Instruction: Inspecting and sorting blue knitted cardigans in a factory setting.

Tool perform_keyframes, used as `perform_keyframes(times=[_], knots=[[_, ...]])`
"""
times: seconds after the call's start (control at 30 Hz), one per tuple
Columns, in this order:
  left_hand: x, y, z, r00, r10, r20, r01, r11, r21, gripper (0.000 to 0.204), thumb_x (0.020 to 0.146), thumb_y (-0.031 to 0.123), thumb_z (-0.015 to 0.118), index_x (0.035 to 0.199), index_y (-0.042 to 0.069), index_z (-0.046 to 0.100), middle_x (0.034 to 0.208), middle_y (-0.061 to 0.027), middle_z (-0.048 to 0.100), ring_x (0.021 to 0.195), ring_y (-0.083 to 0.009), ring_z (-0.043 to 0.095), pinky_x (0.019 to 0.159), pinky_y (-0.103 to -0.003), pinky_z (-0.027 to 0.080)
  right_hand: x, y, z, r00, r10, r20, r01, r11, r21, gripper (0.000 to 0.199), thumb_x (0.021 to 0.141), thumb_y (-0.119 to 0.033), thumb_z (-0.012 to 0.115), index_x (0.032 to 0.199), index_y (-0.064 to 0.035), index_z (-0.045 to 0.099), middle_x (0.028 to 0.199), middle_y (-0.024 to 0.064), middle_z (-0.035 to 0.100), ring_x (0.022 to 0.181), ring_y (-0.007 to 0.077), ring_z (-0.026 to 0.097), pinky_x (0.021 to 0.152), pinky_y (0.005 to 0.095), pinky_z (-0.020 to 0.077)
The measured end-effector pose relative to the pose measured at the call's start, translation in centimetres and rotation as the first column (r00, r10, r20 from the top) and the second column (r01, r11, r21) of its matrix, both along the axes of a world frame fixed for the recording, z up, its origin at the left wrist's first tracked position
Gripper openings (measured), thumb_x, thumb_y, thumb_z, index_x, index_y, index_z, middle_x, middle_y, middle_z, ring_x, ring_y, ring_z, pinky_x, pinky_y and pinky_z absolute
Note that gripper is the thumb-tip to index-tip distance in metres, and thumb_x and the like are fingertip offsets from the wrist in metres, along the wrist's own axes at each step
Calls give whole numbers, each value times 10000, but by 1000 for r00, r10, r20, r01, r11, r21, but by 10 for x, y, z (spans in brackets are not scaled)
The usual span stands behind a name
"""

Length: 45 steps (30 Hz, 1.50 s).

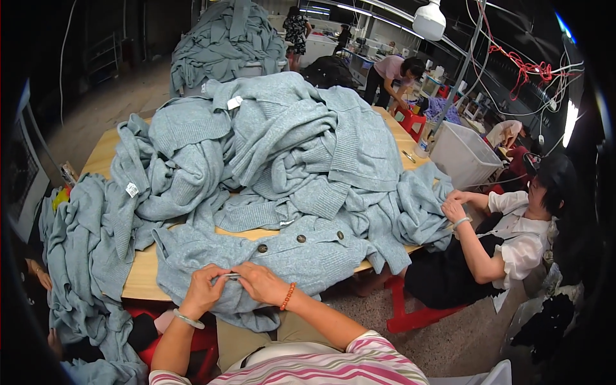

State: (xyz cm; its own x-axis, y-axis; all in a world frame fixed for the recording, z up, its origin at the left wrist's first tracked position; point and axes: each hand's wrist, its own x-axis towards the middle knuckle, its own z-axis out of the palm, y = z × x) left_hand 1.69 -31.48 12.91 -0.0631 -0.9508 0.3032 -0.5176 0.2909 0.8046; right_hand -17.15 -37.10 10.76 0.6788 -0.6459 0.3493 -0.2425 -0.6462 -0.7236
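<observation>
A grey-blue knitted cardigan with dark buttons lies at the table's near edge, part of it hanging over my lap. My left hand is closed, pinching the knit at its lower edge. Close beside it, my right hand is closed around a slim silvery metal tool, whose tip reaches toward my left fingers; its exact kind is too small to tell. Right behind the cardigan rises a large heap of similar knitwear, with white labels showing on some pieces.
A co-worker sits at the right, hands on a knit piece. More garments hang off the table's left edge. Small snips and a bottle are at the far right corner, near a white bin. Another heap stands behind.
</observation>
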Motion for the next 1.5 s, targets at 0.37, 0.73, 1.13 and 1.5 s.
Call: perform_keyframes(times=[0.37, 0.73, 1.13, 1.5], knots=[[-3, 5, 1, 994, 51, 99, -56, 997, 48, 80, 817, 6, 590, 860, -14, 655, 762, -140, 633, 647, -246, 601, 580, -322, 446, 3, 5, -15, 996, -13, 84, 19, 997, -79, 132, 841, -15, 547, 960, 20, 593, 854, 201, 544, 778, 406, 571, 663, 455, 472], [12, -1, 8, 932, 280, 229, -235, 950, -206, 134, 788, -24, 581, 918, -2, 608, 885, -159, 598, 864, -344, 578, 776, -390, 444, -46, 7, 37, 964, -201, -175, 169, 968, -183, 146, 838, -194, 665, 907, -74, 619, 857, 106, 592, 735, 335, 611, 599, 414, 500], [-47, -13, -3, 934, -72, 349, 151, 967, -204, 224, 665, 55, 715, 869, 68, 623, 803, -84, 616, 772, -289, 564, 710, -404, 397, -50, 16, 36, 985, -163, 53, 169, 971, -168, 146, 810, -51, 665, 947, -22, 627, 825, 130, 569, 725, 323, 591, 614, 393, 497], [-33, -31, 9, 953, -303, -6, 292, 913, 285, 304, 727, 54, 702, 1024, 11, 650, 927, -128, 639, 937, -243, 600, 882, -360, 443, -46, 5, 12, 972, -187, 142, 207, 967, -147, 138, 849, -57, 583, 980, -15, 590, 931, 168, 584, 766, 380, 616, 643, 442, 508]])
